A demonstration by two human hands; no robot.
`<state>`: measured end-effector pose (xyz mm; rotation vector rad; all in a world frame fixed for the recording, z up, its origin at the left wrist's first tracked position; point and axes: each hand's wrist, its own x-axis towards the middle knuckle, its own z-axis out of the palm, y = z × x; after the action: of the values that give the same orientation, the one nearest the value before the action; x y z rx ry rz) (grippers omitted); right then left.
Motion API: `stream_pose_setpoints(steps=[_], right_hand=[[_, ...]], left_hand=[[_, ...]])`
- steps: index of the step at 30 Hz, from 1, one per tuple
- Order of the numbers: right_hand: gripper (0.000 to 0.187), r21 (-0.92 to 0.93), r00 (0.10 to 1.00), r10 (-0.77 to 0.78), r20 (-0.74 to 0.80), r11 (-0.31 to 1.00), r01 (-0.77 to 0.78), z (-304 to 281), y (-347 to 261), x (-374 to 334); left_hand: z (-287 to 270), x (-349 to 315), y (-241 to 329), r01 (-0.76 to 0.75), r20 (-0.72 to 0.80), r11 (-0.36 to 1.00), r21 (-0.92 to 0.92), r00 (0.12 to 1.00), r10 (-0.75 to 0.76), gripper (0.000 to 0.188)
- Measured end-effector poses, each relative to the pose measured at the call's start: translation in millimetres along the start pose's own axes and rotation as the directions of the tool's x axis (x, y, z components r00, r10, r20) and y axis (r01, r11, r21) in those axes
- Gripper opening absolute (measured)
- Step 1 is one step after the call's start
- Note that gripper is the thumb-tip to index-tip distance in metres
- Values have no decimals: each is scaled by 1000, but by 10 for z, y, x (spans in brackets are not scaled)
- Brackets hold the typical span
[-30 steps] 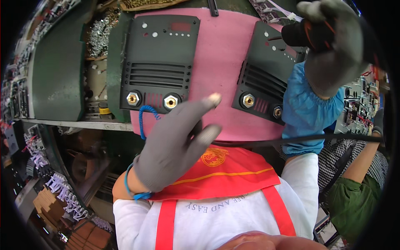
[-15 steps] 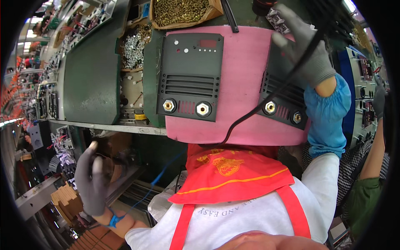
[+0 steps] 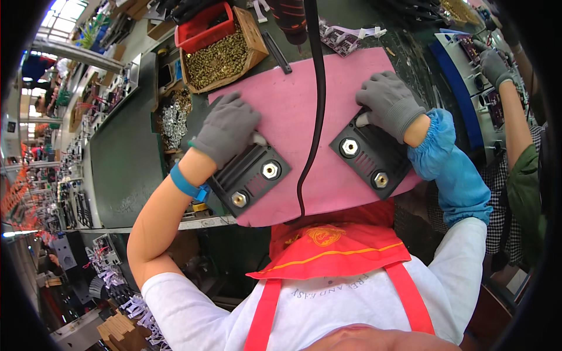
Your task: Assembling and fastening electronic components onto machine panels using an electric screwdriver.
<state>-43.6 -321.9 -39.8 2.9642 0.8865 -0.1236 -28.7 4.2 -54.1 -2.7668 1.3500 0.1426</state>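
Observation:
Two dark grey plastic front panels lie tilted on a pink mat (image 3: 281,105). Each has vent slots and a pair of brass-centred hex-nut sockets at its near end. My left hand (image 3: 228,130), in a grey glove, is closed over the far part of the left panel (image 3: 256,186), thumb by its inner edge. My right hand (image 3: 391,104), gloved likewise, grips the right panel (image 3: 366,161) at its far end, fingers curled. Both gloves cover the panels' upper parts. A black cable (image 3: 318,117) runs down between the hands.
Beyond the mat are a cardboard box of small brass parts (image 3: 216,70), a red bin (image 3: 205,29), a dark power screwdriver (image 3: 288,20) and a circuit board (image 3: 339,41). Clear small parts (image 3: 174,124) lie left. At right, a co-worker's gloved hand (image 3: 494,65) is near panels with boards.
My left hand has come up from below the table edge onto the left panel. My right hand has moved nearer and closed on the right panel. Both panels are now turned at an angle.

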Motion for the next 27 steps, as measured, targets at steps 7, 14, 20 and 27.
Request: stream_pose_setpoints(steps=[7, 14, 20, 27], right_hand=[[41, 114, 830, 461, 315, 850, -515, -116, 243, -81], [35, 474, 919, 367, 142, 790, -389, 377, 120, -260], [33, 727, 879, 269, 394, 495, -477, 198, -304, -210], [28, 903, 569, 750, -338, 429, -29, -538, 859, 62]], left_hand=[[229, -913, -58, 699, 161, 701, -142, 715, -680, 34], [552, -1146, 437, 771, 31, 422, -477, 494, -869, 38], [497, -1073, 553, 657, -50, 479, -582, 559, -828, 39], [132, -900, 588, 819, -135, 516, -251, 498, -856, 44]])
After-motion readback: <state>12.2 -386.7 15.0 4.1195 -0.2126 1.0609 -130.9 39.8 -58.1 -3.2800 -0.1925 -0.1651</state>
